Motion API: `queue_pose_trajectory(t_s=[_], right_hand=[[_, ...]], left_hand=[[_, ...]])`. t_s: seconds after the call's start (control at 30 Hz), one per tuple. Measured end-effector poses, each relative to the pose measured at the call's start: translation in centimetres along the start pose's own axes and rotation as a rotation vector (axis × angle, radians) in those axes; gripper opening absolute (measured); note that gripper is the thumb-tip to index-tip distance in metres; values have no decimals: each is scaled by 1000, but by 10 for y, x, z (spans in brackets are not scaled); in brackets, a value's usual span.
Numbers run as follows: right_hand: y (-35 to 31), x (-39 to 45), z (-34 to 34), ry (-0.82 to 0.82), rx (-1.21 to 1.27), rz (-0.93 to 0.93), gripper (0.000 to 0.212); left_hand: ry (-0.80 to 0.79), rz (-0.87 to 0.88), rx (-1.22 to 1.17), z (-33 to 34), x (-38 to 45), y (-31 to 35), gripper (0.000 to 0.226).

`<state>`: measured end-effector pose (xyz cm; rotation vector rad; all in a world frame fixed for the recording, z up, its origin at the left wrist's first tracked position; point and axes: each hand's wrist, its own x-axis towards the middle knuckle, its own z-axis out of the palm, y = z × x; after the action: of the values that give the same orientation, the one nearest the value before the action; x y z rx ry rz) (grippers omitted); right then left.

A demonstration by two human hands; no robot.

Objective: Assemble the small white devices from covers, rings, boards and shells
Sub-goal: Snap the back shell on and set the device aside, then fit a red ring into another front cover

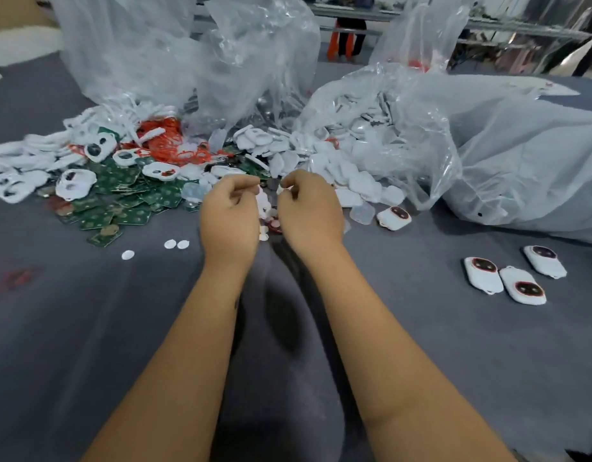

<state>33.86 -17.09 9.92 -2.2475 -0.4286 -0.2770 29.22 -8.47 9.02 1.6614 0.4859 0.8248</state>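
Both hands work at table centre, over a small heap of loose parts.

- Left hand: fingers curled, thumb and forefinger tips together; what it pinches can't be made out.
- Right hand: fingers curled, pinching a small white piece at the tips; piece too small to identify, orientation not readable.
- Loose parts between the hands: white and reddish round bits, lying on the grey table.
- Green boards: flat pile left of the hands, no common direction.
- White covers: scattered on and beside the boards, openings up, long axes mixed.
- Orange rings: tangled heap behind the boards.
- White shells: spilling from a clear plastic bag, right of centre.
- Finished devices: one just right of the right hand, long axis approx. left-right; three more further right, long axes running diagonally, dark round windows up.
- Three white discs lie flat, near left of the left wrist.

No readable brands, labels or writing on any part.
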Motion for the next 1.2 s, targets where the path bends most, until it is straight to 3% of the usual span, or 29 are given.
queue_pose_trajectory(t_s=[0.1,0.23,0.4,0.5,0.63,0.8,0.93,1.03,1.2], right_hand=[[3,12,19,66,-199,-85,37],[13,18,29,-34,-421,-110,42],[21,22,26,-12,-338,-96,35],[23,24,23,51,-181,-71,28],[25,24,17,100,-7,-57,22],[27,24,8,167,114,-6,20],[31,24,6,252,-180,20,29],[21,13,10,268,-291,-121,33],[-4,-7,27,124,-284,-415,27]], left_hand=[[58,46,239,-27,25,-11,28],[-24,101,586,-43,54,-24,29],[-92,119,830,-35,59,-30,39],[-81,145,806,-34,57,-33,39],[-60,159,549,-39,55,-35,28],[-55,155,442,-42,54,-33,25],[-142,185,405,-41,53,-29,22],[-122,226,468,-41,53,-25,32],[53,145,671,-66,81,-32,37]])
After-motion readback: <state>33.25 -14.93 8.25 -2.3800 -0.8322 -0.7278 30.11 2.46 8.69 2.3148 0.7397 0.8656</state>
